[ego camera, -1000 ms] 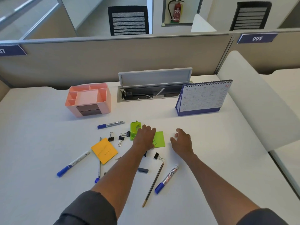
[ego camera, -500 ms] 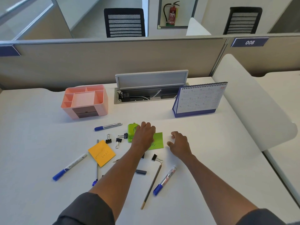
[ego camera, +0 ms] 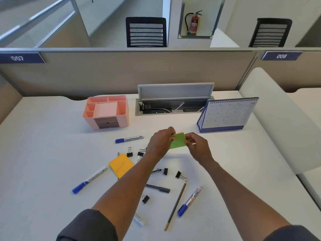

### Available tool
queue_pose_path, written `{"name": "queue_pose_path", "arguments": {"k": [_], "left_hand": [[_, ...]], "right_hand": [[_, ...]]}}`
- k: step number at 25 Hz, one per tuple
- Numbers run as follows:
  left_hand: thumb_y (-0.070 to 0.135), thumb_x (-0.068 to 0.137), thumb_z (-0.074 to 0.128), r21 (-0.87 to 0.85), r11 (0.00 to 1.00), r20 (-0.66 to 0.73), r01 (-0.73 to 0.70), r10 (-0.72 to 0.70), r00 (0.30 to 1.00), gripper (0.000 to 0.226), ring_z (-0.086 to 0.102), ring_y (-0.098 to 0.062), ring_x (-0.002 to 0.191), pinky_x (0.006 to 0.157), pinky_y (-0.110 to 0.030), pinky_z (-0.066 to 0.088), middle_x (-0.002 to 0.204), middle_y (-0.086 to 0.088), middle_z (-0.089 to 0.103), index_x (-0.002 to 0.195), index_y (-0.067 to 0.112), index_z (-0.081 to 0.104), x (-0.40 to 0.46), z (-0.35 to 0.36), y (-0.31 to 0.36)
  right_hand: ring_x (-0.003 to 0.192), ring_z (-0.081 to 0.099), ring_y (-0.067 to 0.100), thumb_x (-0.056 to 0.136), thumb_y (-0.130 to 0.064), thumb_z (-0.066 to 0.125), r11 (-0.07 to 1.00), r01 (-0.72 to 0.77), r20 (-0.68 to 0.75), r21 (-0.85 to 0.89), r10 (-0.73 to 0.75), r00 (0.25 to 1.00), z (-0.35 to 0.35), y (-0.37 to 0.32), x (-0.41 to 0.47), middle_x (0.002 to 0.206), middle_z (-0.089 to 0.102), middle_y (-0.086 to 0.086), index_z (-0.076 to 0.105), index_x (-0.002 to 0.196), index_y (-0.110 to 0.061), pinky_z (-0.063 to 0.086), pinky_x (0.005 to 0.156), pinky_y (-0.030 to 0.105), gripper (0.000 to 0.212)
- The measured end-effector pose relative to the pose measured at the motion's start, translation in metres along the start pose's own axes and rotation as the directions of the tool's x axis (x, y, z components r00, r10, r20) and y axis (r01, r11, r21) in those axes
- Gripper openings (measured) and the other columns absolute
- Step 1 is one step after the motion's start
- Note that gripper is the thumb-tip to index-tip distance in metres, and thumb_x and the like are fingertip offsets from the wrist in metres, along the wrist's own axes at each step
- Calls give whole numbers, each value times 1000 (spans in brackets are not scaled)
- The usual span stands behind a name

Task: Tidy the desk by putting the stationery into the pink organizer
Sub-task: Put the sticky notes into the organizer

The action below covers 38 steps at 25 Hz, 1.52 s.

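Note:
A green sticky note pad point(ego camera: 178, 141) is held above the desk between both hands: my left hand point(ego camera: 160, 142) pinches its left edge and my right hand point(ego camera: 197, 146) its right edge. The pink organizer point(ego camera: 111, 117) stands open at the back left, its compartments showing nothing inside. On the desk lie an orange sticky note pad point(ego camera: 121, 165), blue-capped markers point(ego camera: 129, 139) point(ego camera: 89, 180) point(ego camera: 190, 200), a pencil point(ego camera: 175, 206), a dark pen point(ego camera: 158, 188) and several black binder clips point(ego camera: 129, 152). The green object seen earlier is hidden behind my left hand.
A desk calendar point(ego camera: 227, 114) stands at the back right. An open cable tray point(ego camera: 173, 108) with its lid raised sits beside the organizer. A beige partition point(ego camera: 121, 72) closes the back, and a white divider point(ego camera: 281, 119) bounds the right side.
Both hands have lifted the green sticky note pad off the desk and now hold it between them. Earlier my left hand lay flat on it and my right hand rested beside it.

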<state>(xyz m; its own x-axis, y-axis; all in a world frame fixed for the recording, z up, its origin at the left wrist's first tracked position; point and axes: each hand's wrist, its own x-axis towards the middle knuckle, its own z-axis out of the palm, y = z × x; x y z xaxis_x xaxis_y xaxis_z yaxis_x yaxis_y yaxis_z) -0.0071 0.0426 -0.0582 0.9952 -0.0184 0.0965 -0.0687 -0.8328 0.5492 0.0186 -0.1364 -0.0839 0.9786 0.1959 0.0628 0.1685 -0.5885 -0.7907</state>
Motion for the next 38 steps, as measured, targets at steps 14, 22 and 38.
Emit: {"name": "queue_pose_path", "arguments": {"k": [14,22,38], "left_hand": [[14,91,59,-99,987,-219,123,-142,965,21,62,-29,93,71,-37,49,107,-6,69,112,16,60,-8,-97,-131],[44,97,51,224,945,-66,238,-229,971,77,-2,-26,150,119,-46,3,163,-8,1,155,15,10,-2,-121,-209],[65,87,49,405,886,-127,226,-191,973,93,-10,-26,149,116,-48,-15,164,-6,-4,155,21,4,-5,-89,-234]], "right_hand": [[79,64,0,82,1,68,966,257,73,18,-257,964,94,-123,80,82,68,-15,71,95,-17,56,79,31,22],[79,67,18,83,-1,65,924,372,-100,-88,-379,920,144,-183,143,87,74,-1,73,95,-13,54,75,33,19],[79,63,18,85,-7,65,888,373,181,-270,-334,925,202,-220,265,81,67,-6,72,89,-21,53,73,33,16]]}}
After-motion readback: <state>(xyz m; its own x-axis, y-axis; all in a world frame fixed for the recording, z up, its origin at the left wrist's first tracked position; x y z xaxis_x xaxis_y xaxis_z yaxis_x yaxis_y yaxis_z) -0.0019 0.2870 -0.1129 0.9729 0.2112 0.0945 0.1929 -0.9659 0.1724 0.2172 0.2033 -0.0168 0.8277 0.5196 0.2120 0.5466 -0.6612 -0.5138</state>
